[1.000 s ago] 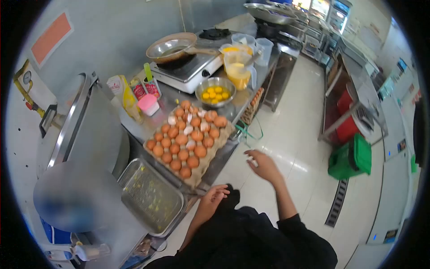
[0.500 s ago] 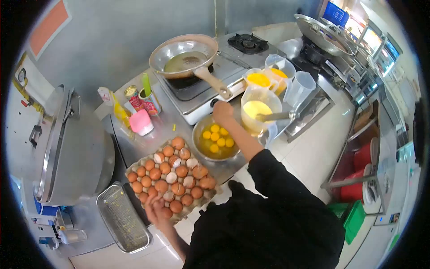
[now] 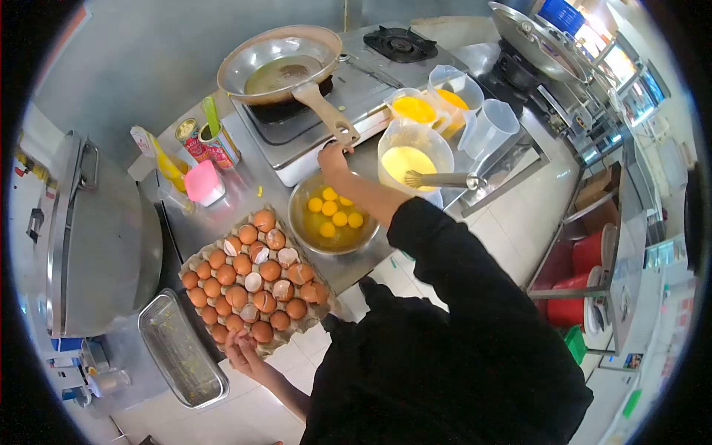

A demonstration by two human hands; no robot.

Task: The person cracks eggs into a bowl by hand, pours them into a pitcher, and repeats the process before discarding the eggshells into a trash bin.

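Observation:
My right hand (image 3: 335,157) is closed at the front of the gas stove (image 3: 297,165), just below the pan handle's end; its fingers appear to be on the control knob, which they hide. Under that forearm, a metal bowl (image 3: 300,231) holds several raw eggs with whole yolks. My left hand (image 3: 243,351) rests at the near edge of a cardboard egg tray (image 3: 271,350), fingers loosely spread beside a brown egg (image 3: 262,331). Whole brown eggs and cracked, empty shells (image 3: 288,257) fill the tray. A frying pan (image 3: 245,63) with some oil sits on the burner.
Right of the bowl stands a jug of beaten egg (image 3: 415,144) with a whisk (image 3: 445,180) in it. Behind are more jugs, including an empty one (image 3: 493,126). A large metal pot (image 3: 111,245), a wire-mesh tray (image 3: 211,389), tins (image 3: 221,150) and a pink container (image 3: 204,184) stand left.
The view has shifted, so the counter and its contents appear farther left and slightly different in height. My right hand stays at the stove front, and my left hand stays by the egg tray.

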